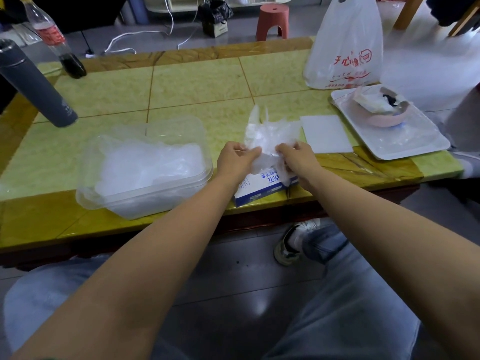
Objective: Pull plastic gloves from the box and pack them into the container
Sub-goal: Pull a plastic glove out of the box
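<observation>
Above the box [259,190], left hand [235,163], right hand [298,159], fingers [251,152] pinching seemingly one glove [270,135]

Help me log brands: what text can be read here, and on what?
White plastic bag: red print, seemingly "开心", rest stylised; smaller lines blurred.
Glove box: blue characters, upside down, partly covered, unreadable.
Bottle label: red, blurred.
Grey flask: mark too small.
</observation>
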### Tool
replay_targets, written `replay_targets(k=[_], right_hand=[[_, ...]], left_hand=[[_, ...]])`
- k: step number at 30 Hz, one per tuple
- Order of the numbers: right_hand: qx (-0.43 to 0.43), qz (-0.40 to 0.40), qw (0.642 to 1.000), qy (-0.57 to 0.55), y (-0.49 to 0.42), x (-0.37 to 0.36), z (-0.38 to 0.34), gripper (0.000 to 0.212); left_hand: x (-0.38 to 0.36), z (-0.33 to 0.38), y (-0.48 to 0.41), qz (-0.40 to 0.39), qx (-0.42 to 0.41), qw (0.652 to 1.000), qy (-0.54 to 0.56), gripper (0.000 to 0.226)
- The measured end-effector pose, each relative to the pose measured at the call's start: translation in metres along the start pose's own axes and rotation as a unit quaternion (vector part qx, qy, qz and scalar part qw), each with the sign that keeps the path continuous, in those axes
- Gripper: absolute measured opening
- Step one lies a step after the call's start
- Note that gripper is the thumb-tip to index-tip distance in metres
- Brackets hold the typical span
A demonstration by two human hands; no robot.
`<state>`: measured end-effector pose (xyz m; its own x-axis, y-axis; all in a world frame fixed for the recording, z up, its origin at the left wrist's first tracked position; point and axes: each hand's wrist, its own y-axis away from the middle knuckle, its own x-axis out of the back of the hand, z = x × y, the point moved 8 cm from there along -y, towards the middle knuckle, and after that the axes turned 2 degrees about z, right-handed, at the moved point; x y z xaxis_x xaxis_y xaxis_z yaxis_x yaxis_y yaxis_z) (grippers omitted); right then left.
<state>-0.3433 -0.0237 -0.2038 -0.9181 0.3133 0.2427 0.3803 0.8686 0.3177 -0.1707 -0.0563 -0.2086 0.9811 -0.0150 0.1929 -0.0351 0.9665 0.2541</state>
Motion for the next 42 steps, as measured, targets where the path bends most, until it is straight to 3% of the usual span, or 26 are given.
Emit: replay_targets(k=[2, 3, 10, 14, 18, 22, 25, 26, 28, 30, 32, 34, 36, 39, 40, 42], right_hand=[[0.01, -0.002, 1.0, 0.005, 0.0, -0.002, -0.001, 0.046], [0.011, -0.002, 1.0, 0.011, -0.001, -0.003, -0.001, 0.048], [-0.005, 0.069, 0.994, 0.079, -0.01, 0.006, 0.006, 0.032], [0.111, 0.065, 0.98, 0.149, -0.002, -0.001, -0.018, 0.043], [0.175, -0.007, 0.926, 0.334, 0.003, -0.028, -0.019, 0.021], [0.135, -0.046, 0.844, 0.517, 0.003, -0.04, -0.008, 0.021], [0.131, -0.074, 0.792, 0.592, 0.004, -0.045, -0.004, 0.034], [0.149, -0.062, 0.796, 0.583, 0.005, -0.043, -0.008, 0.033], [0.199, -0.009, 0.84, 0.505, 0.009, -0.035, -0.021, 0.03], [0.251, 0.067, 0.888, 0.381, 0.017, -0.019, -0.037, 0.036], [0.266, 0.092, 0.926, 0.252, 0.027, -0.004, -0.046, 0.031], [0.25, 0.055, 0.955, 0.148, 0.037, -0.003, -0.049, 0.029], [0.184, -0.05, 0.98, 0.057, 0.042, -0.018, -0.043, 0.044], [0.074, -0.234, 0.967, 0.069, 0.05, -0.048, -0.017, 0.068], [0.085, -0.248, 0.96, 0.098, 0.05, -0.049, -0.011, 0.07], [0.124, -0.219, 0.961, 0.113, 0.045, -0.041, -0.006, 0.054]], left_hand=[[0.001, 0.002, -0.001, 0.001, -0.021, 1.0, -0.021, 0.017], [0.003, 0.002, -0.001, 0.004, -0.02, 1.0, -0.018, 0.018], [0.016, 0.008, -0.002, 0.059, -0.027, 0.998, 0.018, 0.026], [0.014, 0.014, -0.002, 0.058, -0.048, 0.997, -0.013, 0.02], [0.017, 0.023, 0.0, 0.053, -0.086, 0.994, -0.039, 0.02], [0.014, 0.027, 0.005, -0.003, -0.093, 0.996, -0.007, 0.026], [0.014, 0.029, 0.013, -0.037, -0.094, 0.995, -0.013, 0.025], [0.013, 0.032, 0.017, -0.047, -0.099, 0.994, -0.012, 0.025], [0.015, 0.037, 0.025, -0.06, -0.113, 0.992, -0.016, 0.025], [0.017, 0.037, 0.032, -0.069, -0.119, 0.99, -0.02, 0.026], [0.018, 0.033, 0.036, -0.066, -0.116, 0.99, -0.033, 0.028], [0.019, 0.031, 0.042, -0.051, -0.113, 0.991, -0.05, 0.025], [0.018, 0.025, 0.045, -0.034, -0.088, 0.993, -0.064, 0.022], [0.007, 0.016, 0.056, -0.083, -0.018, 0.995, -0.047, 0.025], [0.001, 0.014, 0.061, -0.115, -0.002, 0.993, -0.037, 0.028], [0.0, 0.01, 0.067, -0.136, 0.027, 0.99, -0.012, 0.032]])
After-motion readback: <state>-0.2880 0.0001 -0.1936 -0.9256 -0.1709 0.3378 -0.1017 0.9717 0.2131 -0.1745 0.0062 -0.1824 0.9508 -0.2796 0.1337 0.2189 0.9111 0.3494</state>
